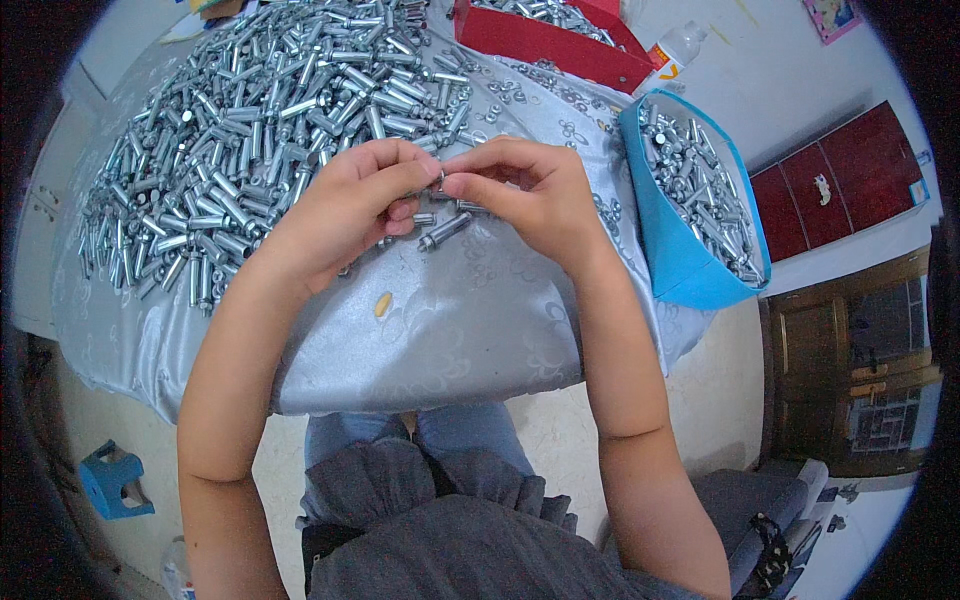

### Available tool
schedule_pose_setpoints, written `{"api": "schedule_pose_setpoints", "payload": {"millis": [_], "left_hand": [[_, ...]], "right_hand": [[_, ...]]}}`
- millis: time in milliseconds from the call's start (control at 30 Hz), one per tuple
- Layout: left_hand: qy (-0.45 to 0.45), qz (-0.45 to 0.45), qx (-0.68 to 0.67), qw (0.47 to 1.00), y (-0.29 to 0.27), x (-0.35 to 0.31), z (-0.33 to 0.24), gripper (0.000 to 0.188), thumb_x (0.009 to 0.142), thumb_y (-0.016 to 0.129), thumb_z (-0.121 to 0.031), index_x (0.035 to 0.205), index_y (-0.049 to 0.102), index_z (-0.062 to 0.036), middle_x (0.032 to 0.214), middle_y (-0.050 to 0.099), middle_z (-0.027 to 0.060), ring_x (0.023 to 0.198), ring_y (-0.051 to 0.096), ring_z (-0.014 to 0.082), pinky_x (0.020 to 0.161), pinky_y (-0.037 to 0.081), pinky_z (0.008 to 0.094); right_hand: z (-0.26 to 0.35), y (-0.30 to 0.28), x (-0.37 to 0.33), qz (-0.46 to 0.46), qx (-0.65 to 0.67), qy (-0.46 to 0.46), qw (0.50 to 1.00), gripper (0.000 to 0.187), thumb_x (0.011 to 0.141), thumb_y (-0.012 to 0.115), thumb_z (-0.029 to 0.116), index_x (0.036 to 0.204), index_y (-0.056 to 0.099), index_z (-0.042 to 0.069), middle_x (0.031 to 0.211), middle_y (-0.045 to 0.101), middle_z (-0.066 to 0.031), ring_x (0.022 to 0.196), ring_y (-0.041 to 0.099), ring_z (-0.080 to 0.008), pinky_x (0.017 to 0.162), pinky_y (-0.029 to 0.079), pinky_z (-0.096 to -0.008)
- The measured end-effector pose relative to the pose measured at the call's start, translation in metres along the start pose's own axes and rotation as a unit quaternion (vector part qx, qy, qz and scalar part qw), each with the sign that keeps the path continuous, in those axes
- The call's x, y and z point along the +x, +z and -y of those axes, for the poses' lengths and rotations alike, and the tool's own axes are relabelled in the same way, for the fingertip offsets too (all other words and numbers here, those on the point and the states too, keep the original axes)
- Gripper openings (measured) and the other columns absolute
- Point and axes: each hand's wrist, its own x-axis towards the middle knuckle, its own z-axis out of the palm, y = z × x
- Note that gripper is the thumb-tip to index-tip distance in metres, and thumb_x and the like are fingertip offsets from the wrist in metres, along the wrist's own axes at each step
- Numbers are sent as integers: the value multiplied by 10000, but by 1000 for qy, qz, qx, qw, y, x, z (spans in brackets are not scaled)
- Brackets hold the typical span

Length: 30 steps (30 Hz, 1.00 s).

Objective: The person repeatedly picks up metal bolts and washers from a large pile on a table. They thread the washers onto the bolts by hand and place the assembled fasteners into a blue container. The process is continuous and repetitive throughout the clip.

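My left hand [362, 190] and my right hand [530, 185] meet over the table, fingertips pinched together. Between them is a small metal ring [441, 178], mostly covered by the fingers; whether it is a washer or a nut I cannot tell. Just below the hands a loose expansion bolt [444, 232] lies on the silvery tablecloth [450, 345]. A large heap of similar metal expansion bolts [240, 160] spreads to the left and behind my left hand. Beyond my right hand lie scattered small nuts and washers [508, 92].
At the right edge of the table stands a blue fabric bin [700, 272] filled with bolts. A red box [540, 45] with more metal parts sits at the back, a plastic bottle [677, 48] beside it. One small tan piece [383, 304] lies near the front. A blue stool [113, 482] stands on the floor.
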Motion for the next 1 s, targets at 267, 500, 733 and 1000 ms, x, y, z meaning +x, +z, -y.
{"api": "schedule_pose_setpoints", "payload": {"millis": [267,500,733,1000], "left_hand": [[-31,-39,13,999,12,-4,-5,199,828,555,-218,869,525,-26,670,450,-28,559,383,34,488,330,167],[-19,-26,59,998,7,-4,-3,158,819,555,-225,879,539,-79,693,486,-54,535,365,24,467,300,169],[-15,-25,84,996,3,-2,-4,115,814,544,-185,835,541,-72,713,517,-33,522,351,15,453,285,168],[-9,-37,90,995,3,-2,-4,112,818,543,-185,846,541,-76,734,526,-30,526,350,18,455,285,164]], "right_hand": [[-5,5,0,-3,-43,-45,998,176,691,685,156,821,639,46,718,602,-28,638,521,-88,566,409,-217],[5,-14,0,-18,-103,36,994,206,710,659,194,836,636,32,742,610,-57,665,547,-117,598,426,-239],[-26,-63,-7,-188,-412,199,869,210,703,619,180,833,618,14,791,615,-165,746,599,-286,681,460,-341],[-33,-73,-12,-123,-405,304,854,168,645,628,118,785,607,27,811,610,-179,799,591,-305,711,458,-355]]}}
